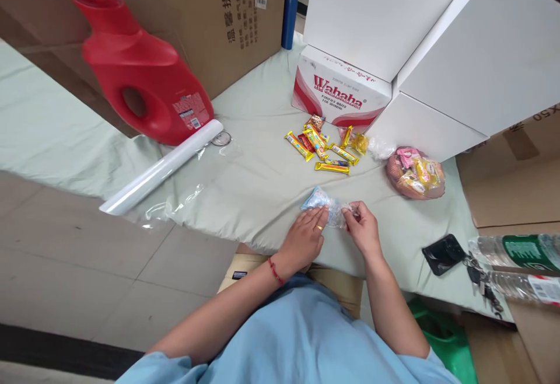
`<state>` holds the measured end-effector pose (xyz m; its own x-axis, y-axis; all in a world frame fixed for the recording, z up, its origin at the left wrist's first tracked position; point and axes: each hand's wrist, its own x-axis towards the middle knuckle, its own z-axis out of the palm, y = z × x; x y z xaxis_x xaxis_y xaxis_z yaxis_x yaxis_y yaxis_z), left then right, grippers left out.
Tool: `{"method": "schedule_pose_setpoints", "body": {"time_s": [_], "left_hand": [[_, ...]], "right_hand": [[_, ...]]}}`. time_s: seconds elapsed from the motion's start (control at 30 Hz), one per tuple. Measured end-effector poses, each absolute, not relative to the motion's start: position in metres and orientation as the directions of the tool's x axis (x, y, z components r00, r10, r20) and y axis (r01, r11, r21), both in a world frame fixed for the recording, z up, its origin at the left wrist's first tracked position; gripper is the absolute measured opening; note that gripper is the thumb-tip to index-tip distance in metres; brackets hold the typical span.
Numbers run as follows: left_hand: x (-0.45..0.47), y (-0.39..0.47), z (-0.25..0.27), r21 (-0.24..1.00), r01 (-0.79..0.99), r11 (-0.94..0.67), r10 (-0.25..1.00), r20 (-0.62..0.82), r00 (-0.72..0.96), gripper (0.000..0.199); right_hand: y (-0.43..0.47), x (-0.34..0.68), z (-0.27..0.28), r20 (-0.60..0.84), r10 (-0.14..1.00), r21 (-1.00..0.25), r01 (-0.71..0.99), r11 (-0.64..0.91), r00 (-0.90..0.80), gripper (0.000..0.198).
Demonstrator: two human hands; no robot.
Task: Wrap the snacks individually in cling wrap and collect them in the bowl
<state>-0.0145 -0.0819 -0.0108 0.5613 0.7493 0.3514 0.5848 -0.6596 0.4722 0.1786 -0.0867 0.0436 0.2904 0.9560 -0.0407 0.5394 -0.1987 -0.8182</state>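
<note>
A small light-blue packet (pixel 315 198) wrapped in clear plastic film (pixel 336 215) lies near the front edge of the cloth-covered table. My left hand (pixel 306 232) rests flat over its near side, fingers stretched out and pressing it down. On the right, my right hand (pixel 361 225) pinches the end of the clear film between thumb and fingers. Beyond my hands lies a loose group of yellow-wrapped snack bars (pixel 315 142). To their right sits a brown bowl (pixel 394 178) with wrapped snacks in it, beside a crumpled piece of clear plastic (pixel 381 148).
A roll of clear film (pixel 161 168) lies at the left by a red jug (pixel 144 74) and a big cardboard box (pixel 184 10). White boxes (pixel 446 63) and a Wahaha carton (pixel 339 89) stand behind. A black wallet (pixel 443 254), keys and plastic bottles (pixel 520 252) lie at right.
</note>
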Motion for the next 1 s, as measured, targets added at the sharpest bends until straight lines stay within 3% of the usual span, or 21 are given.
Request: {"method": "schedule_pose_setpoints", "body": {"time_s": [0.07, 0.13, 0.3, 0.43, 0.6, 0.9, 1.0], "left_hand": [[-0.013, -0.082, -0.013, 0.413, 0.588, -0.695, 0.718, 0.373, 0.587, 0.066], [-0.011, -0.082, -0.014, 0.372, 0.588, -0.718, 0.696, 0.391, 0.602, 0.059], [-0.019, -0.090, -0.011, 0.355, 0.616, -0.703, 0.710, 0.386, 0.589, 0.049], [-0.034, -0.104, -0.012, 0.400, 0.646, -0.650, 0.752, 0.465, 0.468, 0.034], [-0.040, -0.110, -0.018, 0.415, 0.606, -0.679, 0.726, 0.502, 0.469, 0.019], [-0.039, -0.107, -0.014, 0.329, 0.608, -0.722, 0.675, 0.528, 0.516, 0.018], [-0.039, -0.108, -0.012, 0.319, 0.613, -0.722, 0.674, 0.523, 0.521, 0.019]], "right_hand": [[-0.070, 0.165, 0.055, -0.069, 0.961, -0.831, 0.518, -0.204, 0.267, 0.028], [-0.051, 0.148, 0.063, -0.054, 0.977, -0.751, 0.637, -0.175, 0.205, 0.020], [-0.014, 0.099, 0.075, -0.173, 0.984, -0.231, 0.969, -0.088, 0.048, 0.013], [-0.012, 0.079, 0.080, -0.224, 0.973, -0.024, 0.998, -0.063, 0.056, 0.044], [-0.024, 0.069, 0.081, -0.213, 0.974, 0.026, 0.997, -0.079, 0.083, 0.064], [-0.043, 0.067, 0.080, -0.156, 0.986, 0.049, 0.997, -0.059, 0.066, 0.030], [-0.052, 0.085, 0.078, -0.123, 0.988, -0.009, 0.995, -0.097, 0.095, 0.033]]}}
